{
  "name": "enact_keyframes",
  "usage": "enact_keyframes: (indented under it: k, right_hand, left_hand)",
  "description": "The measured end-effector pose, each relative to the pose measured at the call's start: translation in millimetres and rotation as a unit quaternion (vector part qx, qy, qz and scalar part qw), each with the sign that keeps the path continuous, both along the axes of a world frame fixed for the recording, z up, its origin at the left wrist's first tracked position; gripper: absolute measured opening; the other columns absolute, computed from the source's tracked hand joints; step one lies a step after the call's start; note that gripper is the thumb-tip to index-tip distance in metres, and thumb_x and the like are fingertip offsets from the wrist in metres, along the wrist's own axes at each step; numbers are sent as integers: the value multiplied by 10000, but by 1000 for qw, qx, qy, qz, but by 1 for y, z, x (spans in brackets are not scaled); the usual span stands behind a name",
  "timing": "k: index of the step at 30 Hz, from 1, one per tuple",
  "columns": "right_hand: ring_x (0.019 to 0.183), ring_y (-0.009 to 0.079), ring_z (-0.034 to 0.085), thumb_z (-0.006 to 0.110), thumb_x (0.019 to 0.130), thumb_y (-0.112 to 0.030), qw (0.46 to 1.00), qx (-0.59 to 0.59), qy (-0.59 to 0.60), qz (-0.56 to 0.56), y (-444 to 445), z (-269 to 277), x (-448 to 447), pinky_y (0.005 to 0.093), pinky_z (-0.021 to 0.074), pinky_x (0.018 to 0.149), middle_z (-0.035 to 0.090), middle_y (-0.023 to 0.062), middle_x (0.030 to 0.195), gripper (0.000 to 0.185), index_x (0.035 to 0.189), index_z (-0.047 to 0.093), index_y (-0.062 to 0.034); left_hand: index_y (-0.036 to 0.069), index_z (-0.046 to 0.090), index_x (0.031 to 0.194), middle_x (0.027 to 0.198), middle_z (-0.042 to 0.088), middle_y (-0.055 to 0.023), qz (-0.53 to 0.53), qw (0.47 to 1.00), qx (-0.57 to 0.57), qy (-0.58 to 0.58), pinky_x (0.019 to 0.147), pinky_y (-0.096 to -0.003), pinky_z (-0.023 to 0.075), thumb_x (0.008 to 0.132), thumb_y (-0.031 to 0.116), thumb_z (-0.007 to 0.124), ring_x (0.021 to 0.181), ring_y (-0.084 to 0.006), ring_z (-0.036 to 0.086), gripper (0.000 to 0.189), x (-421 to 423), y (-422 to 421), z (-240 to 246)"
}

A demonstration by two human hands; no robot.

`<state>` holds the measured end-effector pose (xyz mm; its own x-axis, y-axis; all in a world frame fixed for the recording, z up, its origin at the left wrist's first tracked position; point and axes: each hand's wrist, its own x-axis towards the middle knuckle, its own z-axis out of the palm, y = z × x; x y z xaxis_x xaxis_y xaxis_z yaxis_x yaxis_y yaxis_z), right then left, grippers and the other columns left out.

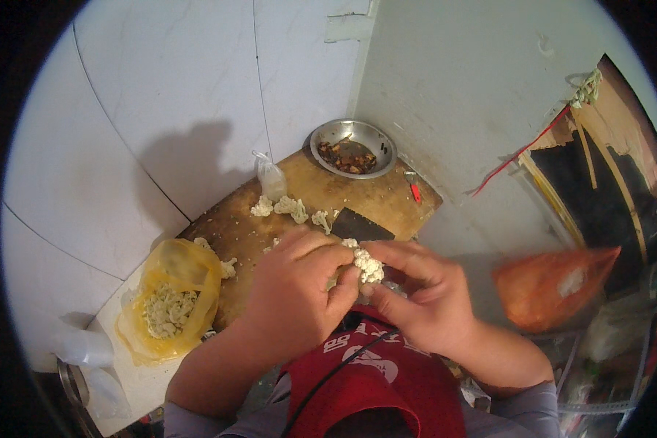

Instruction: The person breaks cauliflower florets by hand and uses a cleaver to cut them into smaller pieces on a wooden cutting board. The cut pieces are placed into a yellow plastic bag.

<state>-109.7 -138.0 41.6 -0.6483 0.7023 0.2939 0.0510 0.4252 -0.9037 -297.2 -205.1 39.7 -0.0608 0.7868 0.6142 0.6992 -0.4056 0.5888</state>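
Both hands meet at a piece of cauliflower (369, 266) in front of the red apron. My right hand (424, 290) pinches it between thumb and fingers. The fingertips of my left hand (306, 279) close on its left side. Beyond the hands, several cauliflower florets (291, 208) lie on a worn wooden board (241, 230). Partly behind my hands is the dark blade of a cleaver (362, 224); its handle is hidden. To the left, a yellow plastic bag (205, 295) stands open with many small cauliflower pieces (168, 311) inside.
A steel bowl (353, 149) with dark food scraps stands at the board's far corner. Near it lies a red-handled peeler or small knife (414, 189). A tied clear bag (271, 178) leans by the wall. An orange plastic bag (553, 287) hangs at the right.
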Motion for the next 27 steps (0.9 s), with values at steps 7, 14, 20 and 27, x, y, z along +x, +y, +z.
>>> enact_keyframes:
  k: [7, 14, 20, 27]
  right_hand:
    - [1008, 151, 670, 676, 881, 48, 983, -160, 88, 7, -6, -9, 0, 284, 553, 853, 675, 118, 1215, 362, 1240, 639, 34]
    - [975, 139, 660, 646, 906, 68, 946, -298, 126, -8, -1, 0, 3, 286, 544, 867, 698, 100, 1106, 331, 1234, 627, 34]
    - [985, 166, 665, 654, 903, 64, 922, -349, 167, -18, 10, -10, 14, 313, 543, 900, 702, 115, 1102, 340, 1241, 620, 48]
    - [1030, 226, 674, 628, 902, 66, 895, -401, 195, -18, 13, -9, 26, 342, 559, 919, 687, 159, 1158, 375, 1276, 600, 50]
  left_hand:
    - [29, 576, 870, 792, 566, -132, 11, 998, 56, 16, 610, -454, 477, 728, -33, 662, 712, -346, 566, 178, 9, 6, -6]
    - [19, 574, 894, 778, 557, -99, -25, 991, -11, -135, 604, -364, 455, 820, -22, 618, 694, -231, 563, 95, 12, 8, -9]
    - [4, 589, 959, 816, 588, -30, -39, 896, -151, -416, 611, -261, 416, 989, 79, 469, 708, -66, 483, 145, 14, 6, 3]
    - [2, 603, 1049, 796, 597, -90, -162, 685, -225, -673, 569, -275, 403, 939, 81, 507, 638, -150, 508, 167, 1, 17, -8]
